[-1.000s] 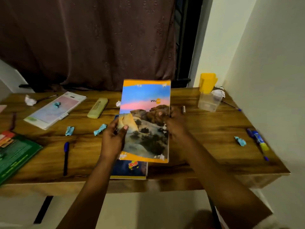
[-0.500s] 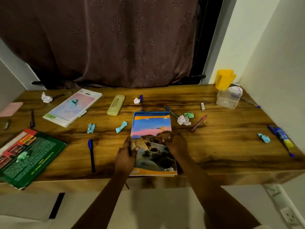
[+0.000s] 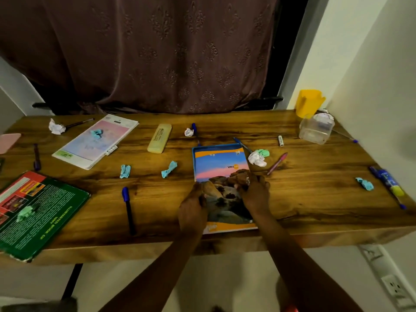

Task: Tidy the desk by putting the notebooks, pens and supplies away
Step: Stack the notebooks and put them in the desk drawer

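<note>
A notebook with a sunset and rocks on its cover (image 3: 221,167) lies flat on a blue notebook (image 3: 193,154), near the front edge of the wooden desk (image 3: 315,199). My left hand (image 3: 193,208) grips its left edge, thumb on the cover. My right hand (image 3: 255,193) holds its right edge with curled fingers. A white and pink notebook (image 3: 96,140) and a green book (image 3: 45,212) lie to the left. Scattered around are a blue pen (image 3: 128,208), a pink pen (image 3: 277,163) and a yellow pencil case (image 3: 159,138).
Crumpled paper balls (image 3: 257,157) and blue scraps (image 3: 169,169) dot the desk. A yellow cup (image 3: 308,102) and a clear container (image 3: 315,131) stand at the back right by the wall. Markers (image 3: 387,181) lie near the right edge. A dark curtain hangs behind.
The sunset notebook went from raised and tilted in both hands down onto the blue notebook, where it now lies flat. Both hands stay on its edges.
</note>
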